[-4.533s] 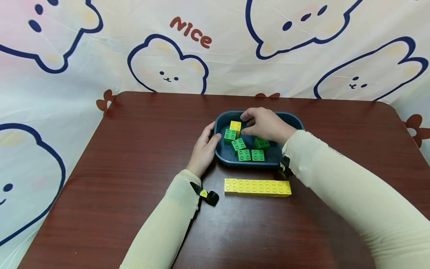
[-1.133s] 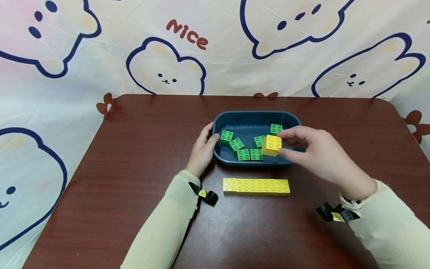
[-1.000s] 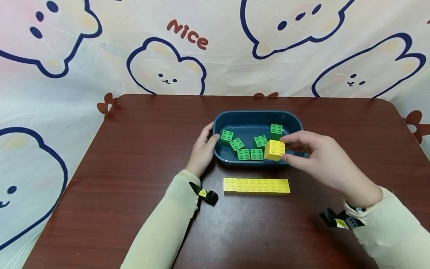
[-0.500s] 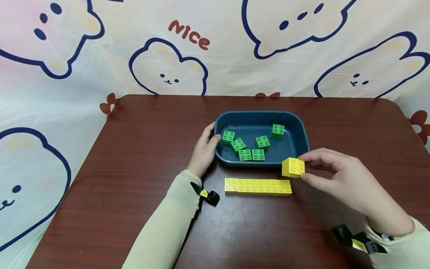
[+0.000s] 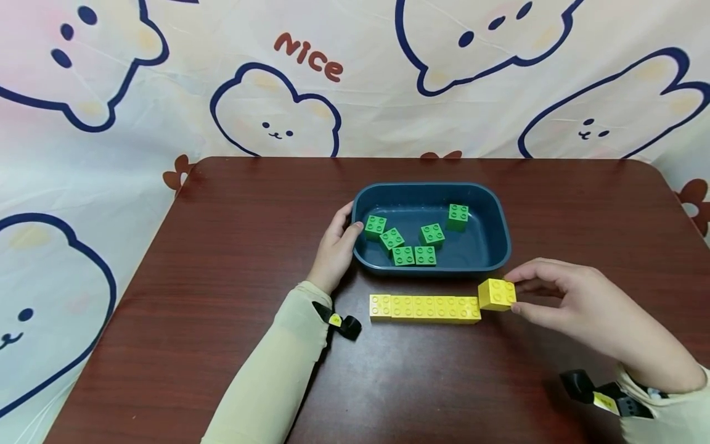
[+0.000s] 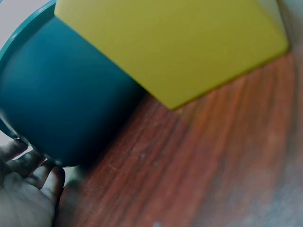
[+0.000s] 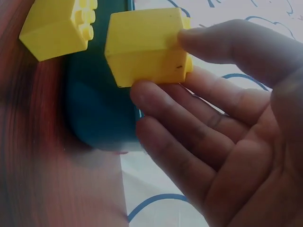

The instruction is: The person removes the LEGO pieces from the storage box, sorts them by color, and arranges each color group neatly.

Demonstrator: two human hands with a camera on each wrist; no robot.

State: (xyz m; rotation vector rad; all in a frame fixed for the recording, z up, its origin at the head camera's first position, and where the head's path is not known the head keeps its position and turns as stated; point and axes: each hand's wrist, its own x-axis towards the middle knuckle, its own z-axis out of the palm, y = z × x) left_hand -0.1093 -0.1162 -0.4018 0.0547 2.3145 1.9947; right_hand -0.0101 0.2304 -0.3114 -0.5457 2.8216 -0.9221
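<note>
In the head view my right hand [image 5: 577,302] pinches a yellow toy building block [image 5: 496,295] between thumb and fingers. This block is close to the right end of a row of yellow blocks [image 5: 424,308] on the table, and appears raised above it; whether they touch cannot be told. The right wrist view shows the pinched block [image 7: 147,47] lying sideways to the camera, its studs toward the palm. My left hand [image 5: 334,250] holds the left end of a dark blue tray [image 5: 432,271], thumb at the rim. Several green blocks [image 5: 432,234] lie inside the tray.
Brown wooden table [image 5: 249,259] surrounds the tray and the yellow row. A printed cloth [image 5: 377,92] hangs behind the table's far edge. In the left wrist view a yellow block side [image 6: 189,47] hides part of the tray.
My right hand has lifted a yellow block out of the tray and carried it right and toward me, to the row's right end. The left hand has stayed at the tray.
</note>
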